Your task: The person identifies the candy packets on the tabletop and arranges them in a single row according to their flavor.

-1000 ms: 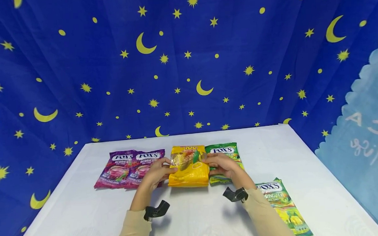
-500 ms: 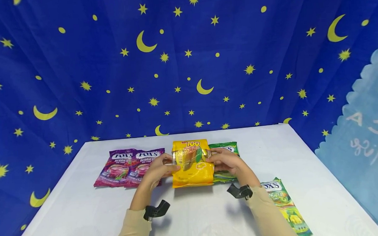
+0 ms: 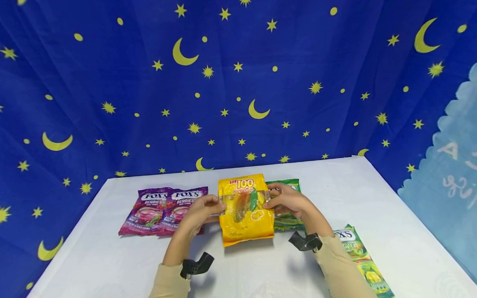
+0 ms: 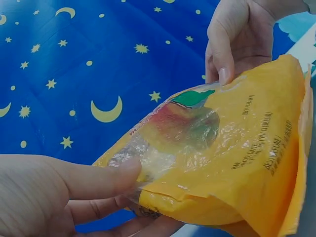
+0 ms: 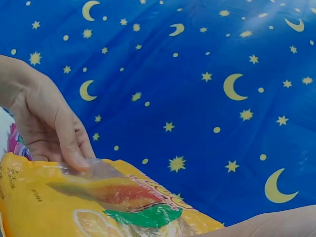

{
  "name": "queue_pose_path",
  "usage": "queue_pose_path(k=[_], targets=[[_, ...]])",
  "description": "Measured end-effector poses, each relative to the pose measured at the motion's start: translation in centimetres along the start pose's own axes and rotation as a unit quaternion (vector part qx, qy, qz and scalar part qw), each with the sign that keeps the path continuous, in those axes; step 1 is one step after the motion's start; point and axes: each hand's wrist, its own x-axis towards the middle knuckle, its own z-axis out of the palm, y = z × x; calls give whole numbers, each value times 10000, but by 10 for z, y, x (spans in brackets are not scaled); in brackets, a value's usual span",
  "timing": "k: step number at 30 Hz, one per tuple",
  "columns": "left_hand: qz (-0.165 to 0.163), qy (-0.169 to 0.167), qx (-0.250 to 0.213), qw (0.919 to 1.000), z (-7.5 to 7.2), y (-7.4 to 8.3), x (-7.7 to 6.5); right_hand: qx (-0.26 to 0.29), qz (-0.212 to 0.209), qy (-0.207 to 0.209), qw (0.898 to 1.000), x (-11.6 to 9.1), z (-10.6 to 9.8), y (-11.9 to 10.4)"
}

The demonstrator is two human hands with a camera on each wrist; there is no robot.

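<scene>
A yellow candy bag (image 3: 245, 220) with a mango picture and "LOT 100" lettering is held up between both hands over the middle of the table. My left hand (image 3: 203, 212) pinches its left side, thumb on the front and fingers behind, as the left wrist view also shows. On the opposite side my right hand (image 3: 290, 202) grips the edge the same way. Behind the right hand lies a green Fox's bag (image 3: 289, 222), partly covered by the yellow one. Two overlapping purple Fox's Berries bags (image 3: 145, 213) lie left of my left hand.
Another green Fox's bag, marked Spring Tea (image 3: 369, 267), lies near the right front, partly under my right forearm. The white table (image 3: 87, 262) ends at a blue curtain (image 3: 222, 136) with stars and moons. Each wrist wears a black camera mount (image 3: 197, 265).
Both hands have raised the yellow bag and brought it slightly right and closer, its face tilting more toward the head camera. It covers more of the green bag's left side. Other bags stay put.
</scene>
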Motion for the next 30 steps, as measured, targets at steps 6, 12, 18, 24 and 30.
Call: queue_pose_path(k=[6, 12, 18, 24, 30], targets=[[-78, 81, 84, 9999, 0, 4, -1, -138, -20, -16, 9999, -1, 1, -1], [-82, 94, 124, 9998, 0, 4, -1, -219, -18, 31, 9998, -3, 2, -3], [-28, -40, 59, 10000, -2, 5, 0, -379, -26, 101, 9992, -3, 2, -3], [-58, -59, 162, 9998, -7, 5, -1, -388, 113, 174, 9990, 0, 4, -1], [-94, -6, 462, 9989, -16, 8, -7, -285, 80, -84, 9995, 3, 12, -4]])
